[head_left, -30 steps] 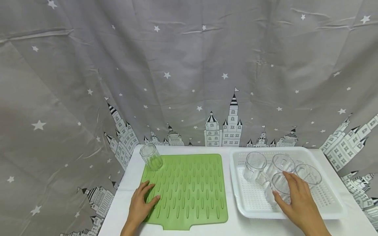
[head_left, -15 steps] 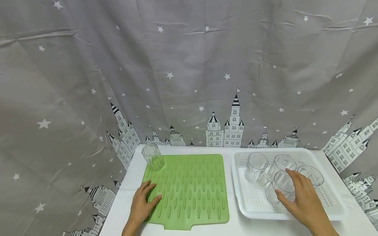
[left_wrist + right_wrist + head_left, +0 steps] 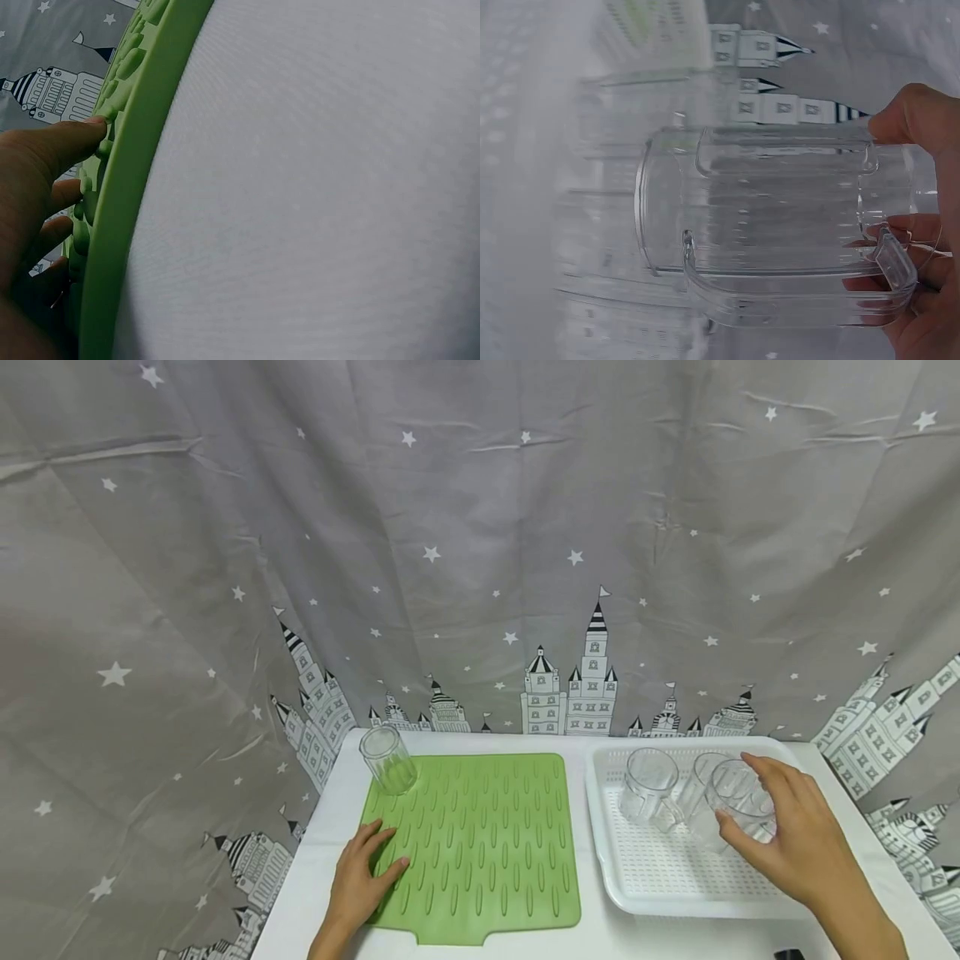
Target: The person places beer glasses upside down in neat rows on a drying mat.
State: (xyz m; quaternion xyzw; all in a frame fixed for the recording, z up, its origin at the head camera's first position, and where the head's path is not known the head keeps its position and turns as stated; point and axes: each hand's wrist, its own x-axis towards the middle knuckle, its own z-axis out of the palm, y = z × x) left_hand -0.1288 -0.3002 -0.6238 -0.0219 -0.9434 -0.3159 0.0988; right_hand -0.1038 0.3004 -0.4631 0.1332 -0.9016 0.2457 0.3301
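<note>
Gripping the held mug [image 3: 738,795] in the right fingers [image 3: 787,789], thumb on one side of the upper wall, fingertips opposite. Within the basket [image 3: 697,907] outline; cannot tell whether lifted clear or touching its floor. Left fingers [image 3: 380,837] loosely spread, holding nothing, resting at the left edge of the green mat [image 3: 480,843].

Looks early on. Done: one clear cup [image 3: 390,764] on the mat, beyond the left fingertips, at the far-left corner. In hand: one. Remaining: at least two in the basket, namely the handled mug [image 3: 649,785], left of the right fingertips, and the rear mug [image 3: 693,789], just past the right thumb tip, partly behind the held one. Cannot tell about any more behind the right fingers.

Orientation, held mug: mouth up at the fingers, base below them. Long axis near vertical, maybe slightly tilted. Handle running lengthwise down the wall, on the wrist-facing side, away from the thumb. Not gripping by the handle, as far as visible.
</note>
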